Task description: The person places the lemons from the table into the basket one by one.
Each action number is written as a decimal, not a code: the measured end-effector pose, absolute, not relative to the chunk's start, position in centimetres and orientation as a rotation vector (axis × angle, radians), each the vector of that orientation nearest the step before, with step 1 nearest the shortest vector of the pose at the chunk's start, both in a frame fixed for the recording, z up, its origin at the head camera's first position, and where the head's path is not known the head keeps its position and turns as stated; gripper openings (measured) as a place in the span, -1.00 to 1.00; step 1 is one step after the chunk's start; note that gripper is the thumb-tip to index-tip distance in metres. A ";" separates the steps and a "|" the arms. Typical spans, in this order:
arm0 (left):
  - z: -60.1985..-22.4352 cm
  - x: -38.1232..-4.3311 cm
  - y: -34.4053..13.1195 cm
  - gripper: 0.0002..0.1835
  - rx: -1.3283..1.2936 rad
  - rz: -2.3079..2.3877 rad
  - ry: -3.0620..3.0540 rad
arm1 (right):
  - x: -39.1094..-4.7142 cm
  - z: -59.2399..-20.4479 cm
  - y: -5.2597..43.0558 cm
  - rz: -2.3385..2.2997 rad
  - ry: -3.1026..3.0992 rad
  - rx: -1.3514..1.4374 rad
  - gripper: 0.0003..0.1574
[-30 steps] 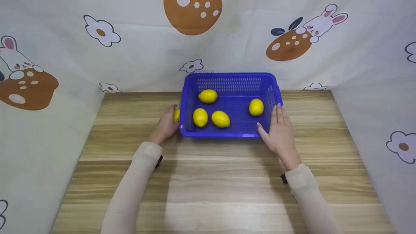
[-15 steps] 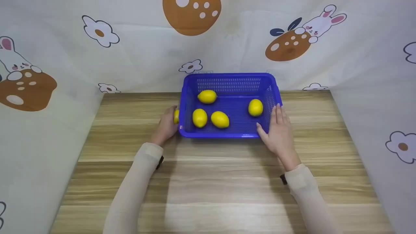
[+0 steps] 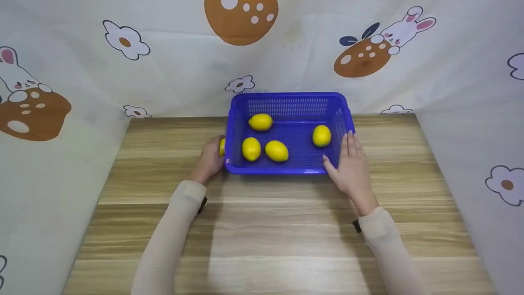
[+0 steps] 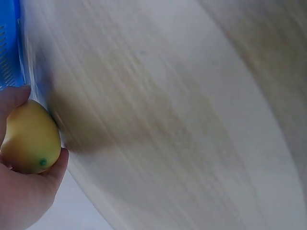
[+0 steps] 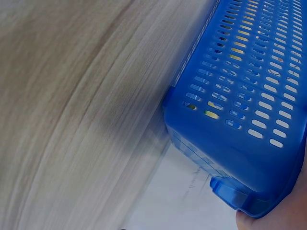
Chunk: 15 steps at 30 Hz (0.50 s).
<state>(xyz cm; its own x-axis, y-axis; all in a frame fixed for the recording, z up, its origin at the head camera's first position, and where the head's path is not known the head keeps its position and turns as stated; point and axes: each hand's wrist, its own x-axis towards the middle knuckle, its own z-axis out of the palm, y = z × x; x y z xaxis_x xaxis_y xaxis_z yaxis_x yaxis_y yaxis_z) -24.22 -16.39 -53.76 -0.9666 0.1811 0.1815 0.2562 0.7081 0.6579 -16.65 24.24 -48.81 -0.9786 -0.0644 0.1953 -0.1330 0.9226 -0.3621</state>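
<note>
In the head view, a blue plastic basket (image 3: 286,169) stands near the back of the wooden table. Several yellow lemons lie inside: a back-left lemon (image 3: 260,122), two at the front left, and a right-hand lemon (image 3: 321,136). Just outside the basket's left side, my left hand (image 3: 209,157) holds another lemon (image 4: 32,136) between thumb and fingers; its green-tipped end shows in the left wrist view. My right hand (image 3: 350,168) rests on the basket's right rim near the front corner, fingers straight and thumb spread over the inside.
The wooden tabletop (image 3: 282,237) stretches toward me in front of the basket. A pale cloth (image 3: 176,73) printed with rabbits and flowers hangs behind the table and along both sides. The basket's back stands close to it.
Both hands, the basket and the lemons stay in nearly the same places. Only a very slight shift of the whole head view shows.
</note>
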 end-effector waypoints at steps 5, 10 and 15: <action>-53.7 -24.3 -16.6 -0.48 -0.331 -1.100 -2.827 | -16.6 -48.7 24.2 0.571 -2.923 0.150 0.13; -53.6 -24.2 -17.0 -0.47 -0.324 -1.102 -2.831 | -16.6 -48.8 24.1 0.571 -2.919 0.153 0.13; -53.0 -24.1 -17.3 -0.40 -0.276 -1.110 -2.899 | -16.6 -48.8 24.1 0.591 -2.912 0.142 0.11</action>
